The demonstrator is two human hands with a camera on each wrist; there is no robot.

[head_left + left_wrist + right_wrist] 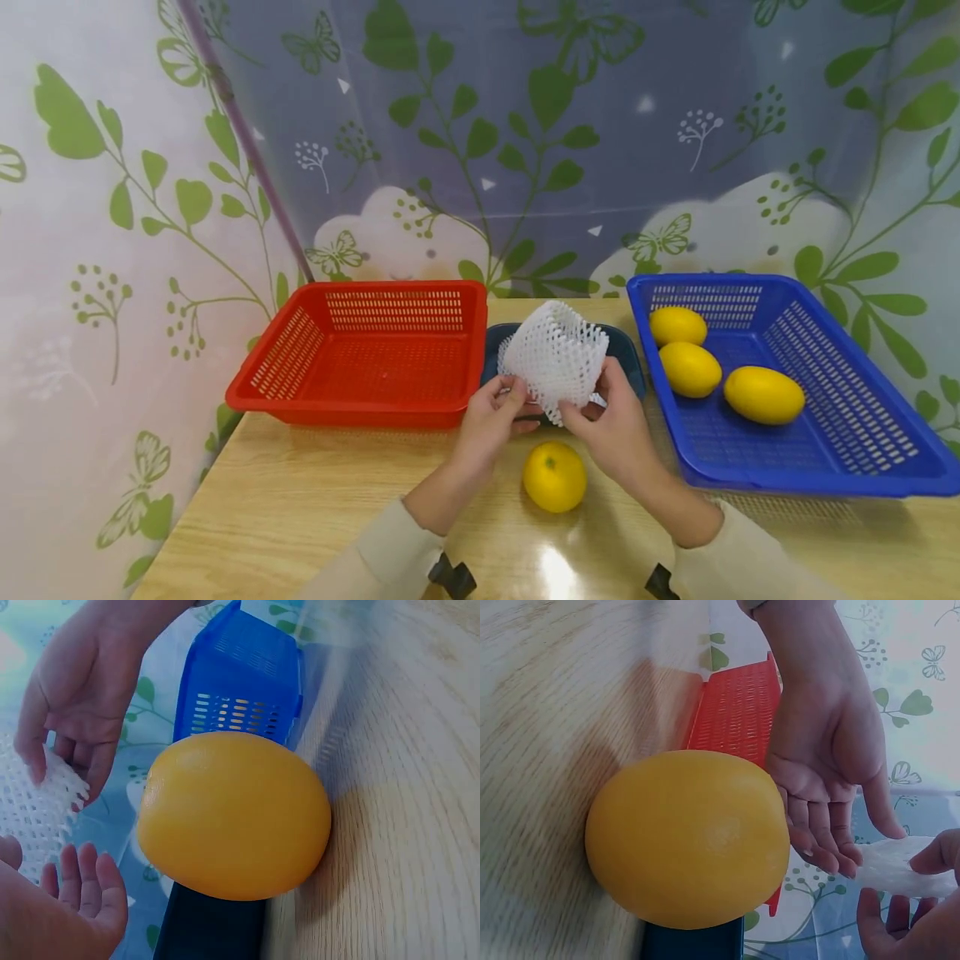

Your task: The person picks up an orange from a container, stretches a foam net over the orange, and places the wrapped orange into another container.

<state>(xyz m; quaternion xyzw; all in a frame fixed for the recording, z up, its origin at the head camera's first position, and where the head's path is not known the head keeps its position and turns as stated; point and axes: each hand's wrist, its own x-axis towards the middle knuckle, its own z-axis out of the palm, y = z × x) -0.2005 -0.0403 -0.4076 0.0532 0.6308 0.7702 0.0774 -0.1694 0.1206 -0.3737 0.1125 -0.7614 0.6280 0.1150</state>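
Observation:
Both hands hold a white foam net sleeve [557, 354] over a dark teal tray [626, 354]. My left hand [483, 429] pinches its lower left edge between thumb and fingertips, the other fingers loosely extended. On the opposite side my right hand [617, 429] pinches the sleeve's lower right edge, as the left wrist view also shows that hand [90, 690]. Between the forearms a smooth yellow fruit [554, 477], like a small melon, rests on the table. It looms large and oval in both wrist views. The sleeve's inside is hidden.
A red plastic basket [356, 408] stands at left with nothing in it. The blue basket [795, 482] at right holds three yellow fruits [763, 395]. Both flank the tray on the wooden table [300, 500]. Behind hangs a leaf-patterned curtain [480, 167].

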